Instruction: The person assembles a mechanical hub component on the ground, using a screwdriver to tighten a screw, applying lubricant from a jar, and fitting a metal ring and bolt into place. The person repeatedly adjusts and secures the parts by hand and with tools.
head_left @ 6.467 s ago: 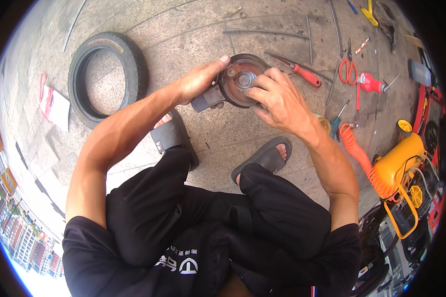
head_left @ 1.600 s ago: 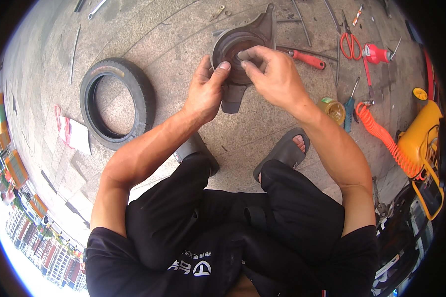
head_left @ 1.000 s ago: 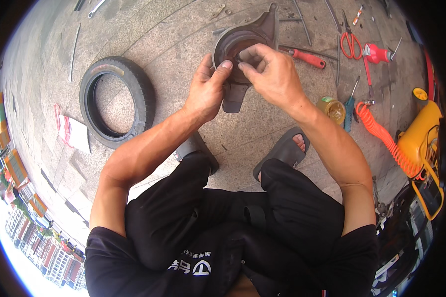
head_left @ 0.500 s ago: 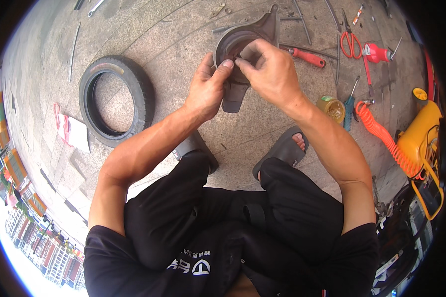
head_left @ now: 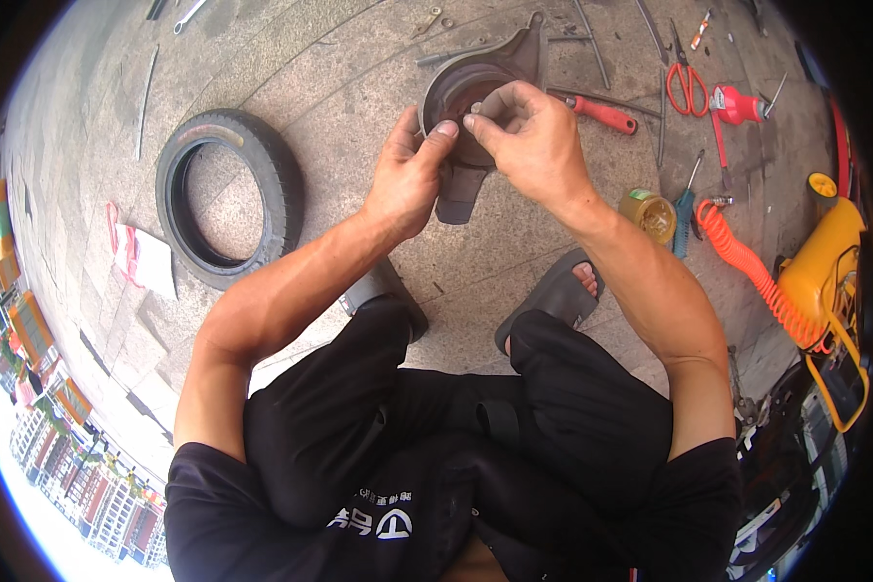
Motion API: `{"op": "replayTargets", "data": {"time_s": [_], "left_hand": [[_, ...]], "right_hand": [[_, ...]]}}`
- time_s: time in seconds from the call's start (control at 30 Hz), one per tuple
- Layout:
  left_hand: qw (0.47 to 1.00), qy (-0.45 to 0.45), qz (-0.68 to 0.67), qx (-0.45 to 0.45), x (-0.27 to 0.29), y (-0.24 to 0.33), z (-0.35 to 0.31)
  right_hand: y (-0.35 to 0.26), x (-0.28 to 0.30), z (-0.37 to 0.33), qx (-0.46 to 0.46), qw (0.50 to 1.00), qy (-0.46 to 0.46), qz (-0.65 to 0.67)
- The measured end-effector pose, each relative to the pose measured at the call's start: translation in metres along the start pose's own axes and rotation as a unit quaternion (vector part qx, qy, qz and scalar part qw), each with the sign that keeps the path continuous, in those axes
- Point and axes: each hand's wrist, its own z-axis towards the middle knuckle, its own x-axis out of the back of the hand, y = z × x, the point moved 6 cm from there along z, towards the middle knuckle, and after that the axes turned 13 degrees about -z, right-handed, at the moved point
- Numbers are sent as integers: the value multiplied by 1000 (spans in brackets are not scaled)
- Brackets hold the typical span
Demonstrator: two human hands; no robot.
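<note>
A dark, round, cup-shaped housing with a long arm and a lower flap, resembling a brake cover, is held up in front of me. My left hand grips its near left rim, thumb on top and fingers behind. Over its right side, my right hand is closed in a pinch, fingertips at the hollow. A small light bit seems to show at those fingertips, too small to name. Part of the inside is hidden by my right hand.
A black tyre lies at left, near a white and red packet. To the right are a red-handled screwdriver, scissors, a red bottle, a jar, an orange coiled hose and a yellow tank.
My right hand has shifted slightly right, its pinched fingertips lifting a little away from my left thumb. The housing has tilted slightly and stays in my left hand.
</note>
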Motion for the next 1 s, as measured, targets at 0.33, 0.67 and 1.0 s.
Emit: {"op": "replayTargets", "data": {"time_s": [0.33, 0.67, 1.0], "left_hand": [[1000, 3, 19, 5, 2, -2, 2], [1000, -5, 26, -13, 4, 1, 3], [999, -5, 42, -31, 4, 0, 5]], "right_hand": [[9, -9, -1, -29, 997, -7, 67], [6, -12, 0, -18, 998, -2, 60], [14, -12, 0, -124, 969, -54, 205]]}}
